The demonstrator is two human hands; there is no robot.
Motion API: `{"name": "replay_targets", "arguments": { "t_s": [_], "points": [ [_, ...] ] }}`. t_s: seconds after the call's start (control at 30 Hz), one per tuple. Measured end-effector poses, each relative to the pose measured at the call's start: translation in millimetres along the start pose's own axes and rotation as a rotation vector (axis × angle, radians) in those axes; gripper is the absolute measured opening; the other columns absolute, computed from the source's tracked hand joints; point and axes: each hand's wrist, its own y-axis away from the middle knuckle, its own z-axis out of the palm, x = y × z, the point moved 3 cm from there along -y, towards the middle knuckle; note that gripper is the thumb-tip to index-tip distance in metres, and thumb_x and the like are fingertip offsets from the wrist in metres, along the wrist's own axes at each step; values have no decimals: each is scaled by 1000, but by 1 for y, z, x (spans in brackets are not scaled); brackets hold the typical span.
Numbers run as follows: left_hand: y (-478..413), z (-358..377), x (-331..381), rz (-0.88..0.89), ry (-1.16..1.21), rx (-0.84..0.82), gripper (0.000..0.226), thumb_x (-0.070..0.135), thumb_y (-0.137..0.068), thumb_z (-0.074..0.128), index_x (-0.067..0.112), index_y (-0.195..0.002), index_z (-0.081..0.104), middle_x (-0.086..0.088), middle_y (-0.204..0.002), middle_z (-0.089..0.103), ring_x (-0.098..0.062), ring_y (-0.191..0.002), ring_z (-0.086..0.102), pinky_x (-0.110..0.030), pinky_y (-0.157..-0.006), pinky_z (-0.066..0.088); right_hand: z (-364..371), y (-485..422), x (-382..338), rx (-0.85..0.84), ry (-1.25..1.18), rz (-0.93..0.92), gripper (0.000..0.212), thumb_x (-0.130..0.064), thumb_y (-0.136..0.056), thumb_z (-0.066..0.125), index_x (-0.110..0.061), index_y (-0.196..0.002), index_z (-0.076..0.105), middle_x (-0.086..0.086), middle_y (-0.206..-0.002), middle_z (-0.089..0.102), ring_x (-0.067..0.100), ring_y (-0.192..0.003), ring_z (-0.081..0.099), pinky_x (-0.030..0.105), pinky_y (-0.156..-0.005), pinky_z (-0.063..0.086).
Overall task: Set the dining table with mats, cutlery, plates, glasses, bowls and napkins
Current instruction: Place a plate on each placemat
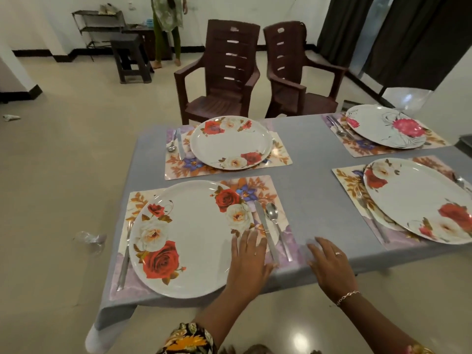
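Observation:
A grey-clothed table (309, 190) carries several floral mats, each with a white rose-patterned plate. The near-left plate (191, 236) lies on its mat (258, 185), with a fork (125, 254) to its left and a knife (265, 228) and spoon (274, 221) to its right. My left hand (249, 259) rests flat with straight fingers on that plate's right rim, beside the knife. My right hand (329, 264) hovers open over the table's near edge, holding nothing. The far-left plate (231, 143), far-right plate (385, 126) and near-right plate (419, 200) sit on their own mats.
Two dark brown plastic chairs (222, 72) stand behind the table. A stool (130, 57) and a rack (97, 24) stand at the back left, with a person (167, 24) beside them. A crumpled clear wrapper (89, 238) lies on the floor left of the table.

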Motion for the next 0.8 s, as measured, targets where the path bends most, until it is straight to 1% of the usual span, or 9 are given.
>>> {"name": "replay_targets", "arguments": {
  "t_s": [0.1,0.2,0.23,0.3,0.4,0.53,0.67,0.73,0.8],
  "points": [
    [-16,3,27,59,-12,-32,57,60,-73,62,16,-108,70,-12,-114,68,-29,-109,63,-47,-96,46,2,11,31,-30,26,76,62,-40,-98,8,-10,-105,61,18,-108,65,34,-96,65,41,-79,55],
    [-37,1,60,54,32,-126,59,54,-76,36,15,-100,73,-11,-105,71,-28,-99,67,-46,-91,49,-6,20,68,0,26,126,56,-39,-99,7,-14,-104,58,15,-108,65,31,-97,65,38,-78,55],
    [-44,2,73,60,29,-140,55,54,-75,42,15,-96,74,-11,-103,71,-28,-96,69,-47,-83,53,-12,22,82,-1,9,147,48,-37,-99,13,-15,-104,55,14,-107,65,30,-96,65,36,-75,56],
    [-58,7,102,99,12,-127,51,54,-61,74,14,-93,75,-11,-102,72,-29,-94,69,-49,-75,54,-26,28,110,-6,-19,187,22,-30,-90,40,-17,-103,53,11,-105,64,29,-93,65,33,-69,56],
    [-77,17,147,123,42,-73,66,49,-38,90,15,-92,75,-10,-101,72,-29,-94,69,-49,-75,55,-43,37,162,-20,-41,245,40,-17,-63,79,-16,-98,58,10,-100,64,28,-85,66,31,-59,55],
    [-102,20,201,210,15,-38,52,52,-56,79,17,-94,75,-9,-105,71,-27,-95,69,-44,-80,53,-52,45,231,-58,23,279,47,-12,-61,77,-15,-103,56,12,-107,64,30,-95,66,33,-67,56],
    [-128,26,234,215,18,-72,62,55,-47,85,17,-94,75,-9,-105,71,-27,-95,69,-42,-81,53,-54,45,285,-224,44,386,65,-7,-41,86,-11,-103,66,13,-104,66,31,-93,67,33,-62,57],
    [-139,23,245,180,28,-115,68,58,-59,78,15,-111,69,-12,-123,63,-30,-109,63,-40,-95,44,-55,44,305,-240,39,463,69,-4,-38,88,-10,-103,67,15,-107,66,32,-93,68,33,-59,56],
    [-150,18,256,186,51,-139,71,55,-87,52,14,-143,36,-12,-153,27,-31,-140,28,-39,-113,12,-59,41,321,-200,-37,536,64,1,-59,79,-8,-119,59,20,-128,54,37,-105,62,38,-67,56]
  ]
}}
